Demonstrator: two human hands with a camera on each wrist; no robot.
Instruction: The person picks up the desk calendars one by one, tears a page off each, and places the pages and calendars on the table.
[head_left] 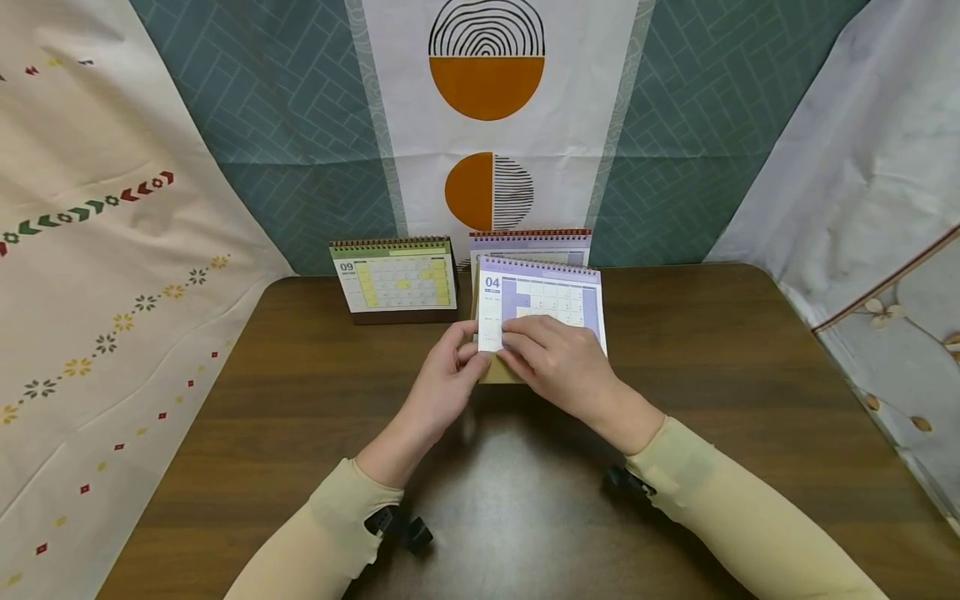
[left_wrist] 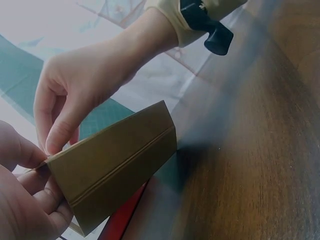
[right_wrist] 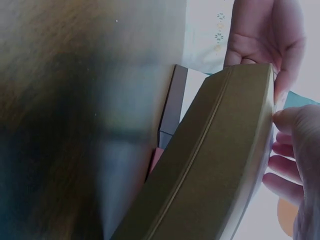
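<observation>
A purple desk calendar [head_left: 551, 292] showing "04" is tilted back in the head view, its spiral binding along the top. My left hand [head_left: 444, 377] grips its lower left corner, with the thumb near the bottom edge. Over the lower part of the page lies my right hand [head_left: 561, 367], its fingers curled on the page and its thumb by the bottom edge. The tan cardboard base [left_wrist: 115, 155] faces the left wrist view, where the right thumb and fingers meet close to the left hand. From the right wrist, the base [right_wrist: 220, 140] also shows, with both hands at its far edge.
A green desk calendar [head_left: 405, 279] showing "09" stands to the left on the brown table [head_left: 300, 433]. Another purple calendar [head_left: 532, 242] with a red top edge stands right behind the held one. Patterned cloths [head_left: 300, 108] hang at the back and sides.
</observation>
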